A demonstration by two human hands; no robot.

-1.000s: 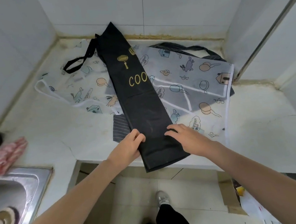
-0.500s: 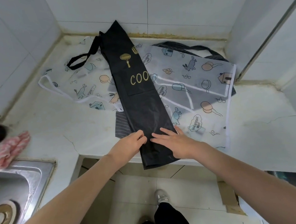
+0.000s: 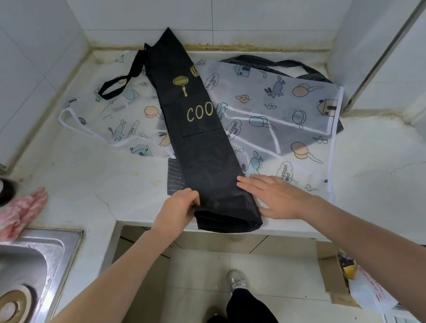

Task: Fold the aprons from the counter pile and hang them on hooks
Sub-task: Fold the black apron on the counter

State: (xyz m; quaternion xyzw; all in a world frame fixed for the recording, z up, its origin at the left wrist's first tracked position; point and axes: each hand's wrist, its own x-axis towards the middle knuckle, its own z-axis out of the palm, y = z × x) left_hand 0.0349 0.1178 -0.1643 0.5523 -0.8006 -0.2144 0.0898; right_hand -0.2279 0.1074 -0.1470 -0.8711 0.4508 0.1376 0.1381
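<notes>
A single wide-angle head camera looks steeply down and forward from close above a corner worktop point(image 3: 83, 185). Tiled walls fill the upper frame, the floor point(image 3: 207, 272) the bottom centre, and a sink point(image 3: 20, 263) the lower left.

Black apron point(image 3: 202, 146), folded into a long narrow strip bearing gold letters "COO" and a pan motif, laid lengthwise across a translucent cartoon-print apron point(image 3: 277, 112) on the pale counter point(image 3: 99, 189), its near end reaching the counter edge. Left hand point(image 3: 177, 209) grips the strip's left edge near that end; right hand point(image 3: 276, 196) lies flat, fingers straight, against its right edge. Also present: striped fabric point(image 3: 174, 177) beneath, steel sink point(image 3: 21, 271), pink cloth point(image 3: 15, 216) at left.
</notes>
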